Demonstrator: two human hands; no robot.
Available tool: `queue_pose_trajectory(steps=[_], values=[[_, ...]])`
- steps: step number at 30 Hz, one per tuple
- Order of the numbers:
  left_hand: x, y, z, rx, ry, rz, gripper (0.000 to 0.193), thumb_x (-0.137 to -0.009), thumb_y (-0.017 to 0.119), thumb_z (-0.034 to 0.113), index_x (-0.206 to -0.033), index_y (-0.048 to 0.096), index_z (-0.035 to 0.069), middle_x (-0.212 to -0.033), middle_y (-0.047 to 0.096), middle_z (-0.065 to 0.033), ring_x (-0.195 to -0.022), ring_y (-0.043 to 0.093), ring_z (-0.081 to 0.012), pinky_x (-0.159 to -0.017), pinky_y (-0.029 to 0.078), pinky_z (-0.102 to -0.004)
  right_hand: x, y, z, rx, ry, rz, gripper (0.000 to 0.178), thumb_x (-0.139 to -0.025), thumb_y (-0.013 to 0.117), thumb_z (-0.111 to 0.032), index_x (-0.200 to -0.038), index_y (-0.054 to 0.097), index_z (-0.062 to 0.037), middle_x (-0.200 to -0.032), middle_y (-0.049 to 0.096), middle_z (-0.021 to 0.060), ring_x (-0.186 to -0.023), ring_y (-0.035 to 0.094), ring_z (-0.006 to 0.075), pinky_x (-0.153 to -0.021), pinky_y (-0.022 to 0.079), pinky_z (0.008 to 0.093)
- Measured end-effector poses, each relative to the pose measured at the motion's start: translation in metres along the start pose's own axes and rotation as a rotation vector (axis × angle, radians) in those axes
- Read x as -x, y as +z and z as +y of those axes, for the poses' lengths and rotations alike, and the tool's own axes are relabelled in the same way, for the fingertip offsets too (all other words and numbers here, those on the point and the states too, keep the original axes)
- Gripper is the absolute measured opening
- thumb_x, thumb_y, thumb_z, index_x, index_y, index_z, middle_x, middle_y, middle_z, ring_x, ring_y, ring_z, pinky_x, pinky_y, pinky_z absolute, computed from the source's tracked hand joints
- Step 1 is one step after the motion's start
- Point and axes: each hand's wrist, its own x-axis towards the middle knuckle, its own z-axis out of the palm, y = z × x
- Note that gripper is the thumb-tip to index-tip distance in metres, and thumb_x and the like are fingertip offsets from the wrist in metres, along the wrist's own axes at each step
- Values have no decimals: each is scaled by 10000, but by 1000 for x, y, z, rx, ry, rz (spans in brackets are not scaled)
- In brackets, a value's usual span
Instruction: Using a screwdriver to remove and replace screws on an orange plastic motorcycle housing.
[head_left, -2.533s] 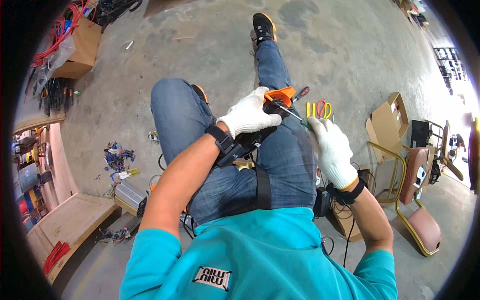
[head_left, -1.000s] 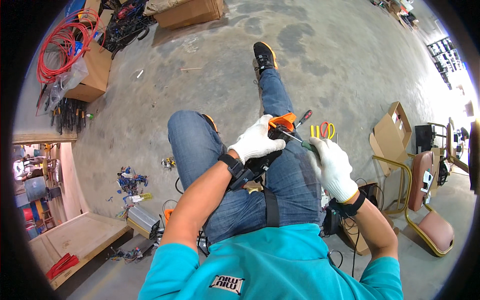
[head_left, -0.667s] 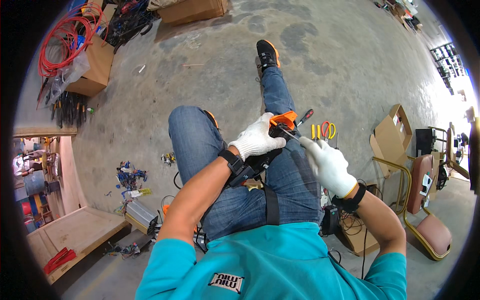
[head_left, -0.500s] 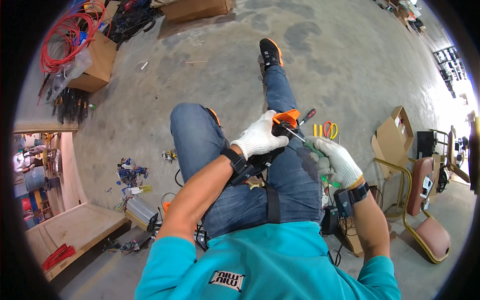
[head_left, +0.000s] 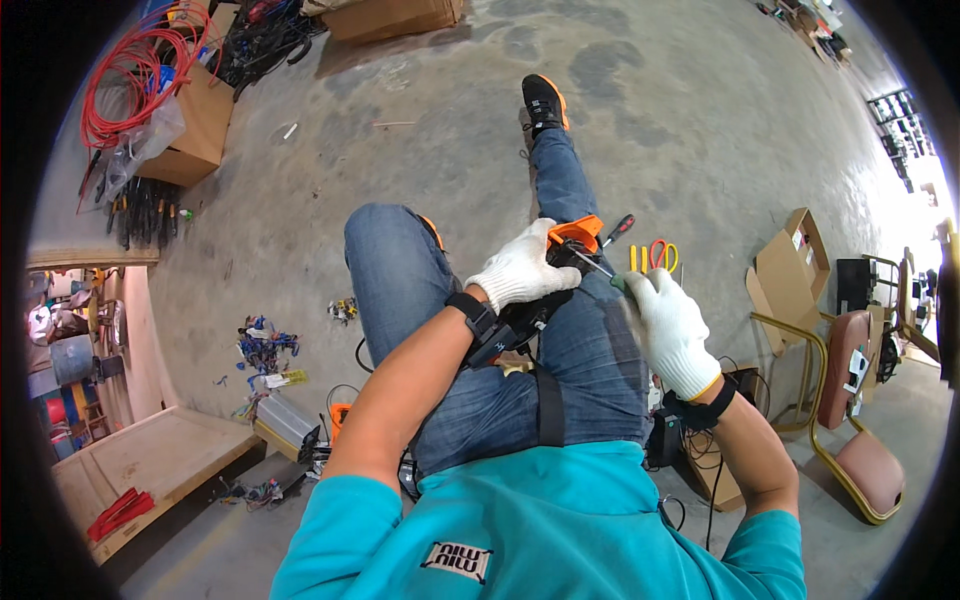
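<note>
My left hand (head_left: pixel 522 268), in a white knit glove, is closed around a device with an orange shell (head_left: pixel 575 232) and a dark body, held over my thighs. What the dark part is I cannot tell. In my right hand (head_left: pixel 672 330), gloved the same way, is a screwdriver with a green handle (head_left: pixel 619 283), mostly hidden by the fingers. Its thin metal shaft (head_left: pixel 594 264) points up and left, with the tip at the device's dark part. The back of the right glove faces up.
Beyond the right hand, scissors (head_left: pixel 662 255) with red and yellow handles and another screwdriver (head_left: pixel 621 228) lie on the concrete floor. An opened cardboard box (head_left: pixel 790 265) and a chair (head_left: pixel 848 370) stand to the right. Loose wires (head_left: pixel 266 343) and a wooden platform (head_left: pixel 150 455) are at the left.
My right hand has turned over around the screwdriver, so its back now faces up and less of the handle shows. The left hand still holds the device in nearly the same place.
</note>
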Motion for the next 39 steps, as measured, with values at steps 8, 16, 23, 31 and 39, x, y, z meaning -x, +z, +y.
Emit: queue_pose_trajectory(steps=[8,16,23,31,39], values=[[-5,1,4,10,6,9,973,-787,840,507,-1570,493,44,-1366,691,-268,-1266,692,-415,-1089,525,-422,-22,-1,25,-825,343,-164,206,-1081,632,-223,-1143,708,-41,-810,654,53,-585,589,197,-511,477,359],[-10,12,-35,248,196,162,682,-764,878,284,-1358,675,18,-1192,758,-190,-1138,720,-304,-1043,551,-388,-27,-12,-11,-1192,660,-246,276,-987,754,-173,-1203,645,-40,-833,584,-36,-652,506,48,-552,387,245],[-20,33,-16,95,85,145,769,-747,869,340,-1327,539,-44,-1224,690,-326,-1175,699,-480,-995,560,-502,-4,13,44,-210,-207,110,444,-939,697,-15,-1377,637,-65,-1067,688,184,-877,712,349,-741,574,447],[-20,22,-19,85,110,144,834,-747,874,317,-1391,508,-65,-1297,651,-337,-1202,674,-497,-1015,547,-507,-26,3,44,406,-273,-173,600,-939,745,-112,-1504,598,-251,-1001,630,163,-757,711,388,-621,561,521],[-14,20,-13,31,121,192,915,-778,872,326,-1492,453,-67,-1368,622,-324,-1259,656,-487,-1058,541,-501,-32,-28,19,-1460,940,-488,357,-1136,638,-338,-1447,646,-163,-789,539,-60,-514,403,44,-409,288,211]])
